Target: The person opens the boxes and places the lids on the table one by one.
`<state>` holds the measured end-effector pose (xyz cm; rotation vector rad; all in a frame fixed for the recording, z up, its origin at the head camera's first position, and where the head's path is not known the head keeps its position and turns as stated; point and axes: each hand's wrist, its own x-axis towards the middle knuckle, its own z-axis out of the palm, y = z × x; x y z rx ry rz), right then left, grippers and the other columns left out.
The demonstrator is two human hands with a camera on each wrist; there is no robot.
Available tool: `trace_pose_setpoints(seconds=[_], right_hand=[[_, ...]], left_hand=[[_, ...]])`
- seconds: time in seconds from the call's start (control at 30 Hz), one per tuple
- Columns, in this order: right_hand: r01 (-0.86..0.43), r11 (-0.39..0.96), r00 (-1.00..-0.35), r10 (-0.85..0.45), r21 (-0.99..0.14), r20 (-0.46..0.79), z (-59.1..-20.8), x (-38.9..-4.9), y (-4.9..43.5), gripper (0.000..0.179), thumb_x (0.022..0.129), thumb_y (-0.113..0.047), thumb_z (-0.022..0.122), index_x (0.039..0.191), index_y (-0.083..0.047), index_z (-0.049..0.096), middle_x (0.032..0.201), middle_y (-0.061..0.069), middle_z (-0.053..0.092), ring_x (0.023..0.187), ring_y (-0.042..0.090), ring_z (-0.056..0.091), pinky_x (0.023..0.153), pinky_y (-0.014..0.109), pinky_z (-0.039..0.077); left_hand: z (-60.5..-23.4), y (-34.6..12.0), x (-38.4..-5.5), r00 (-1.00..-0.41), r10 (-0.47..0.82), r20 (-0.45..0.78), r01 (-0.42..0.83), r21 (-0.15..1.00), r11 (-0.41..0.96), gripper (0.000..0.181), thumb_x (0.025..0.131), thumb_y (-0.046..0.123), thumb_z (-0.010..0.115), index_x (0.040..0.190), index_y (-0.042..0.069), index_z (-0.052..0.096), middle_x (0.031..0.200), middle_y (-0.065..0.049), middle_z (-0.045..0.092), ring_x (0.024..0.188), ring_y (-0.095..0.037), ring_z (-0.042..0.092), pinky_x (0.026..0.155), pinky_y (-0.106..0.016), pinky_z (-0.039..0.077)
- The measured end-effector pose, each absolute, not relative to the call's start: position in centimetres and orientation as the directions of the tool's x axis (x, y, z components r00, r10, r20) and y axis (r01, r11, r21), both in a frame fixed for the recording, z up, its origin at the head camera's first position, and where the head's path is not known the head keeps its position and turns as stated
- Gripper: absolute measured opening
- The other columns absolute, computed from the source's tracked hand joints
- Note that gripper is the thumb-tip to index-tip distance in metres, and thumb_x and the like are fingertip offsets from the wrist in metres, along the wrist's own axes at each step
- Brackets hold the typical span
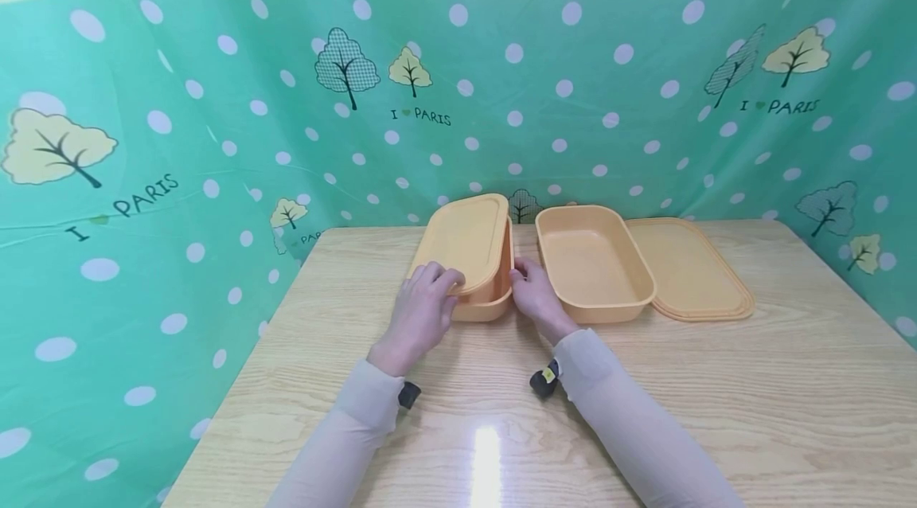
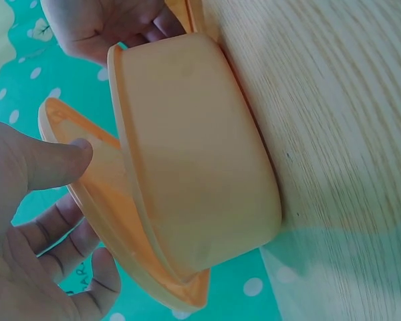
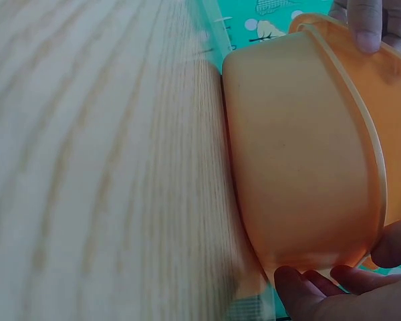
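Note:
An orange-yellow plastic lid lies tilted over a matching rectangular food container, its right and near edges raised off the rim. My left hand pinches the lid's near edge; in the left wrist view the thumb is on its underside and the fingers are behind. At the container's right side, my right hand grips the wall near the rim. From the right wrist view, that hand's thumb is at the rim and its fingers lie against the outer wall. The container's inside is mostly hidden by the lid.
Right of the right hand stands a second open container of the same colour. Beside it a second lid lies flat on the wooden table, partly behind that container. A green dotted curtain hangs along the table's back and sides.

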<state>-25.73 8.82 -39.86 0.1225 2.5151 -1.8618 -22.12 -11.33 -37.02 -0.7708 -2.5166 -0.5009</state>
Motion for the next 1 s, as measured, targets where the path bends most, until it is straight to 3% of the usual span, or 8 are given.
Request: trace_pose_setpoints(seconds=[0.5, 1.0], right_hand=[[0.054, 0.295, -0.998, 0.047, -0.954, -0.042, -39.85, -25.63, 8.98, 0.039, 0.101, -0.014, 0.040, 0.136, 0.002, 0.045, 0.133, 0.020, 0.050, 0.124, 0.030, 0.045, 0.106, 0.044, 0.035], [0.066, 0.272, -0.997, 0.050, -0.960, -0.055, -39.82, -25.65, 9.00, 0.043, 0.102, -0.015, 0.039, 0.141, 0.002, 0.037, 0.136, 0.022, 0.046, 0.126, 0.031, 0.044, 0.106, 0.043, 0.036]], left_hand=[[-36.88, -11.48, -22.29, -0.722, 0.405, 0.561, 0.614, 0.249, 0.749, 0.032, 0.077, 0.002, 0.076, 0.104, 0.014, 0.062, 0.087, 0.001, 0.049, 0.079, -0.019, 0.046, 0.066, -0.030, 0.039], [-36.62, -11.72, -22.41, -0.715, 0.386, 0.583, 0.625, 0.285, 0.726, 0.033, 0.079, 0.000, 0.073, 0.106, 0.014, 0.061, 0.088, -0.001, 0.050, 0.078, -0.019, 0.046, 0.062, -0.028, 0.039]])
